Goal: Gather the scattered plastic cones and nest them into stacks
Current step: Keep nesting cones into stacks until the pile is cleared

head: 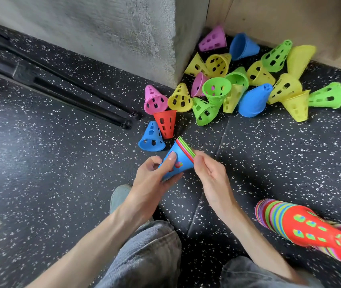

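Observation:
My left hand (155,175) grips a small nested stack of cones (181,160) with a blue one outermost and red, pink and green rims showing at its wide end. My right hand (209,171) touches that rim end with curled fingers and thumb. Just beyond lie a blue cone (152,138), a red cone (166,123) and a pink cone (155,99). Several yellow, green, blue and pink cones lie in a heap (248,84) near the wall corner. A long multicoloured stack (302,225) lies on its side at lower right.
A grey concrete pillar (123,32) rises behind the cones, with a wooden panel (290,19) to its right. Black metal bars (61,88) lie on the speckled black rubber floor (40,163) at left. My jeans-clad knees (150,256) and a shoe (119,196) fill the bottom.

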